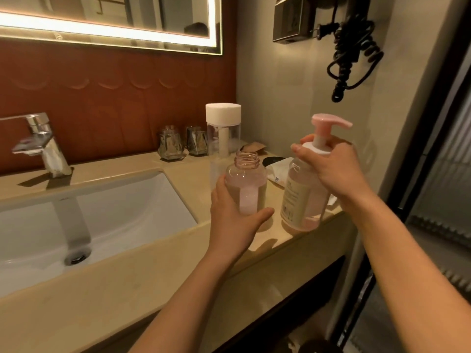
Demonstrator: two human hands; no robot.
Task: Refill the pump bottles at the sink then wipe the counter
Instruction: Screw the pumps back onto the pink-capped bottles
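Hotel-style bathroom.
White sink [119,200] in the counter [102,289]; chrome faucet [43,146] behind it, lit mirror [114,24] above it, wrapped glasses [170,146] and coiled wall cord [354,54] to its right.

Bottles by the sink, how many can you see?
3. An open bottle in the left hand; a pump bottle gripped at its top by the right hand; a white-capped bottle standing behind them. Others may be hidden.

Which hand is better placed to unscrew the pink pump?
Right. The right hand grips the pump at its collar; the left hand holds the open bottle.
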